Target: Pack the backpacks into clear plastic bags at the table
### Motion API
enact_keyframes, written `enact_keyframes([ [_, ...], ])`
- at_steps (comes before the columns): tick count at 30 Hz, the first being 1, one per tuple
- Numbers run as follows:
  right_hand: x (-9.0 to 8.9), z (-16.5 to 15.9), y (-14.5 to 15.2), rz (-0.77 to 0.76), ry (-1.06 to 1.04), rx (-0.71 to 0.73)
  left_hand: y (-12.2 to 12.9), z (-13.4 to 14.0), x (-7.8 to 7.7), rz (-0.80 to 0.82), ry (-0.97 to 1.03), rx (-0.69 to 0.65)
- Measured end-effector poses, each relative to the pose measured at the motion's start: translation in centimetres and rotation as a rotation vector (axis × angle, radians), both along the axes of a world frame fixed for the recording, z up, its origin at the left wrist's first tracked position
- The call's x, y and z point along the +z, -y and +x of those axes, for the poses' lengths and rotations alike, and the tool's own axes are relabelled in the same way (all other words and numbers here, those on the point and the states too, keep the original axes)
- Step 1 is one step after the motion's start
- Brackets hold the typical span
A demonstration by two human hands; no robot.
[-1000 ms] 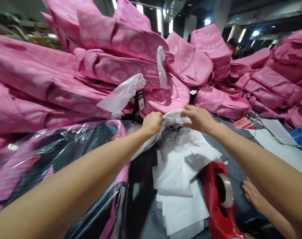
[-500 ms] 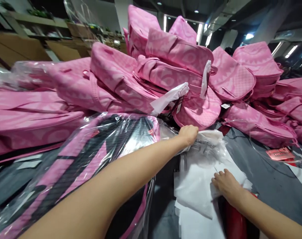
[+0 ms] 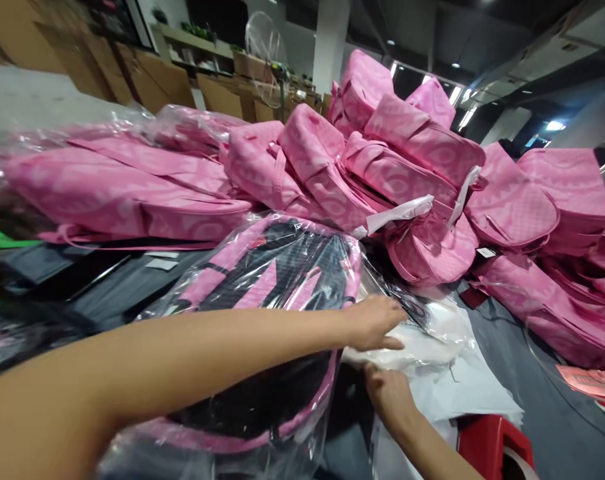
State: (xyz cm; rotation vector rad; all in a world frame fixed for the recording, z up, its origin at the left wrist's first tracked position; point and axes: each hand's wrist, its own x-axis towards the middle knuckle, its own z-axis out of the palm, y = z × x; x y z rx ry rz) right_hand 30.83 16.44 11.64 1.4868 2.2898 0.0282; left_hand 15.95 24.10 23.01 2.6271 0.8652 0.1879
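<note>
A pink and black backpack point(image 3: 252, 293) lies in a clear plastic bag, its straps facing up. My left arm crosses over it. Just past its right edge, my left hand point(image 3: 375, 323) is over crumpled clear plastic point(image 3: 422, 343), thumb apart from the fingers. Below it, my right hand point(image 3: 390, 393) has its fingers curled at the near edge of that plastic; whatever they pinch is hidden. White paper sheets point(image 3: 475, 390) lie under and beside the plastic. A red tape dispenser point(image 3: 492, 443) stands to the right of my right forearm.
A high heap of pink backpacks point(image 3: 412, 167) fills the far side of the grey table point(image 3: 502, 333). Another pink backpack point(image 3: 132, 193) lies at the left. A red tag point(image 3: 590, 381) is at the right edge. Cardboard boxes point(image 3: 157, 80) and a fan point(image 3: 266, 57) stand behind.
The view has swung left. My left hand has come down and nearer, its fingers loosening from a fist. My right hand has moved left across the papers, close beside the left hand.
</note>
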Motion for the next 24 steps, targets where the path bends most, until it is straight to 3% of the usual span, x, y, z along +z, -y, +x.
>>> enact_keyframes([
  [3, -0.4, 0.2, 0.7, 0.086, -0.028, -0.054, 6.6, -7.9, -0.8, 0.271, 0.265, 0.041],
  [5, -0.4, 0.0, 0.9, 0.149, -0.046, -0.1, 11.6, -12.7, -2.5, 0.45, 0.401, 0.161],
  [8, 0.0, -0.2, 0.3, 0.183, -0.04, -0.19, 18.2, -18.0, -6.5, 0.602, 0.468, 0.352],
  [10, 0.3, -0.5, -0.6, 0.174, -0.03, -0.238, 20.7, -20.1, -9.8, 0.643, 0.411, 0.418],
  [13, 0.8, -1.3, -1.3, 0.173, -0.025, -0.281, 20.9, -21.3, -14.2, 0.706, 0.363, 0.429],
  [16, 1.2, -2.7, -0.2, 0.186, -0.032, -0.309, 18.4, -20.5, -16.6, 0.794, 0.467, 0.412],
  [20, 0.9, -4.7, 1.6, 0.217, -0.054, -0.389, 15.9, -18.4, -16.4, 0.895, 0.641, 0.456],
  [24, 0.3, -6.3, 0.9, 0.261, -0.09, -0.547, 17.2, -18.0, -15.5, 0.832, 0.665, 0.453],
])
